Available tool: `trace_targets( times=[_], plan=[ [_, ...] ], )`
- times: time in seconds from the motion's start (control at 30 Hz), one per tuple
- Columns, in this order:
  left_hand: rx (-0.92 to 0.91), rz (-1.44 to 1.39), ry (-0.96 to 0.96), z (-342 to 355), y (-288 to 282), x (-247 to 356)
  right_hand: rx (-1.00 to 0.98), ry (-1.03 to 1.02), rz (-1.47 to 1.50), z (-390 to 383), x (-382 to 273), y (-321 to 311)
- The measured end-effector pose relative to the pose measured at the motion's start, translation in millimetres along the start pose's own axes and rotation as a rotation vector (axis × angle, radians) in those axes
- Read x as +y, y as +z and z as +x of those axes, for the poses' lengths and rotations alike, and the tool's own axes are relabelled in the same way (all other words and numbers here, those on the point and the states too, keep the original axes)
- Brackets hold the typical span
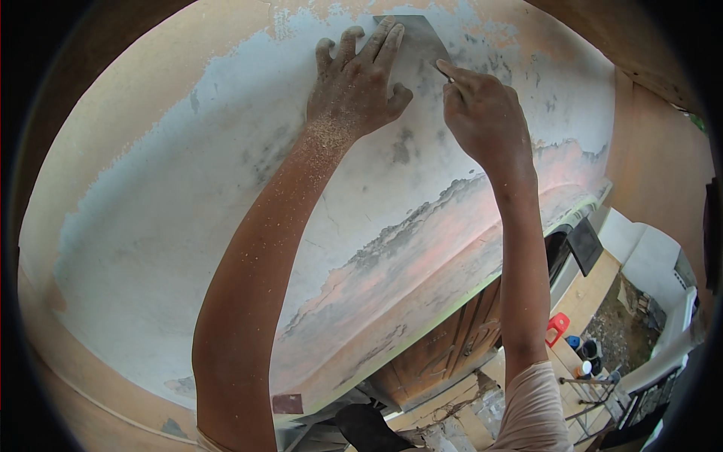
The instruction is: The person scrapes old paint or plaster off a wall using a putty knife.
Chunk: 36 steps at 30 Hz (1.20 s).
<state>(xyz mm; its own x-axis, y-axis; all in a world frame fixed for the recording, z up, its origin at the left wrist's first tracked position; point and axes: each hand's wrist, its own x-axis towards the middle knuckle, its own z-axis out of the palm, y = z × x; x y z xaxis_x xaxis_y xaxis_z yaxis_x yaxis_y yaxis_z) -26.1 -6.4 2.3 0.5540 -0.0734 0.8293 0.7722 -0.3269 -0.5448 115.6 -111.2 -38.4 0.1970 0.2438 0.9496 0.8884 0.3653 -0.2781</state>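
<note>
Pale floor tiles (587,297) lie near brown woodwork (440,343).

The flat, angular grey scraper (422,38) lies against the wall (162,84) near the upper edge of a pale, grey-blotched patch (188,177) with ragged, peeling borders.

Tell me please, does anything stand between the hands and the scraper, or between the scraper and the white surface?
Nothing visible does. The right hand holds the scraper; the left hand rests two fingers on its blade, which appears to lie against the white surface.
</note>
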Motion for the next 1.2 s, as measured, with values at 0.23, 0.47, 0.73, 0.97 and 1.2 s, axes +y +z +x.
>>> trace_targets(
  times=[0.23,0.47,0.73,0.97,1.2],
  plan=[
    [-0.018,-0.036,-0.041,0,1,1,-0.020,0.097,-0.059,2,-11,6],
    [0.012,-0.120,-0.010,0,5,-1,-0.048,0.030,-0.032,7,4,-2],
    [-0.021,-0.056,-0.017,-1,3,0,0.026,-0.070,-0.006,7,13,4],
    [-0.022,-0.069,-0.018,1,-2,0,-0.071,0.030,0.015,13,2,-9],
    [-0.003,-0.076,-0.003,0,-2,0,-0.030,0.011,-0.028,10,1,-4]
  ],
)
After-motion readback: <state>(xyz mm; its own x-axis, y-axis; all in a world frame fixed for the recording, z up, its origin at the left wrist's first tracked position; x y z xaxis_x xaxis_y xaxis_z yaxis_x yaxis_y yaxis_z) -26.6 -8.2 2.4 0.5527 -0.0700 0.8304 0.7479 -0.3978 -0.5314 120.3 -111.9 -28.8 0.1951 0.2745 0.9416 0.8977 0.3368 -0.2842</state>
